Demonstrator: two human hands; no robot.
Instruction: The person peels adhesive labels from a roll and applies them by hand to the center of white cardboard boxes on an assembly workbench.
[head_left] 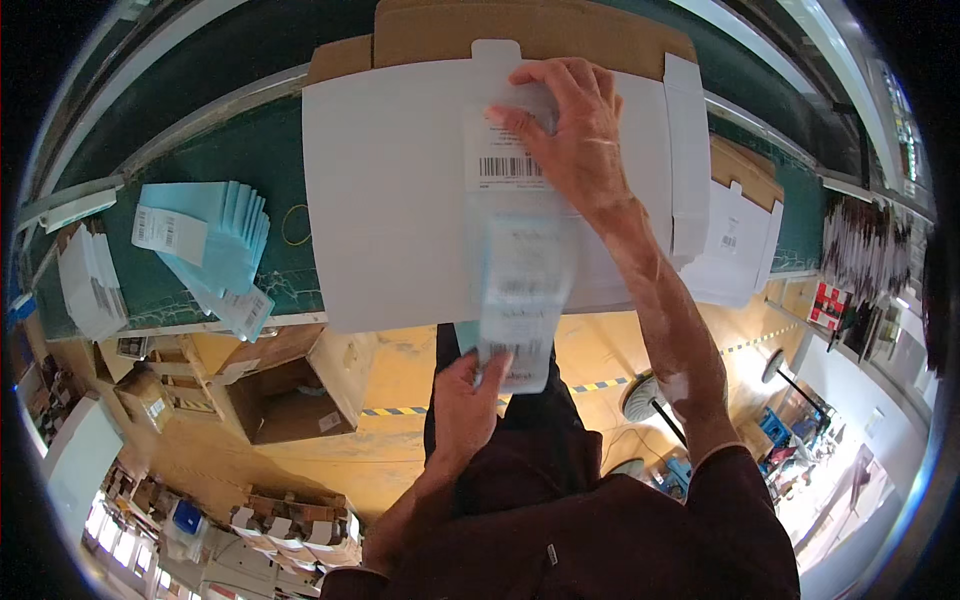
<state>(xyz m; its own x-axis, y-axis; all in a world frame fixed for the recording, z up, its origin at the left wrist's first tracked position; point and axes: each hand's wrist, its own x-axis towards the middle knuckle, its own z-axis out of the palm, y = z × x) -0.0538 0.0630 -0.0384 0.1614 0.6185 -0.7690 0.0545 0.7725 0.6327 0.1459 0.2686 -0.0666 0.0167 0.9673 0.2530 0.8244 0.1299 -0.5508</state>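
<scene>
— Where the white flat carton [400,200] lies on the green bench [245,150], what has it got on it?
— A barcode label [505,160], with the right hand [570,130] spread flat over it, fingers pressing the label's upper edge. The carton is still unfolded, so nothing sits inside it; brown cardboard [530,30] shows behind its far edge.
— And the left hand [465,400]?
— Closed in a pinch on the lower end of a pale blue strip of labels [520,300], which runs up from the bench edge onto the carton, toward the right hand. The strip is blurred, so its print can't be made out.
— Any real containers about?
— An open brown box [290,395] on the floor below the bench; its inside looks dark, and I can't tell what it holds.
— What else is around?
— A fanned stack of light blue envelopes [205,245] with labels to the left on the bench, a yellow rubber band [295,225] beside them, and a second white carton [735,245] at the right, partly covered by the first one's flap. Farther right, a rack of papers [865,250] is cut by the rim of the view.
</scene>
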